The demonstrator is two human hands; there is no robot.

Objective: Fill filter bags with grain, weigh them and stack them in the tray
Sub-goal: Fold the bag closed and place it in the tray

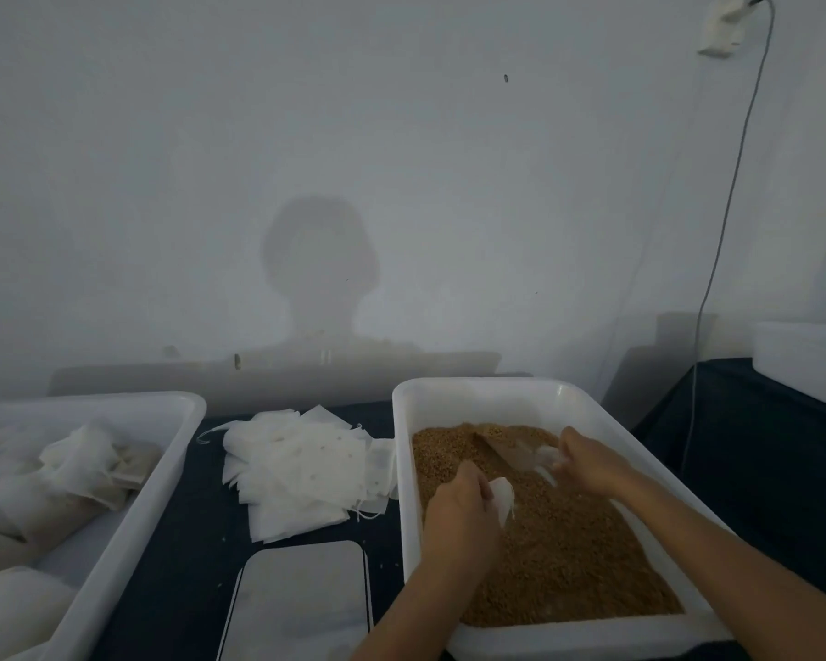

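Lower right of the frame: white tub [563, 391] of brown grain [563, 555], both forearms reaching into it. Left hand [459, 510] pinches a small white filter bag [504, 498] just above the grain, fingers curled round its upper edge. Right hand [587, 462] grips the handle of a clear scoop [513, 450] sunk in the grain, wrist bent down. Bag looks thin, limp and very light; likely best held at the mouth edge so it stays open, since loose grain will spill easily. Spare empty bags [301, 469] fan out at centre; scale [301, 603] below them; tray [163, 474] of filled bags [82, 465] at lower left.
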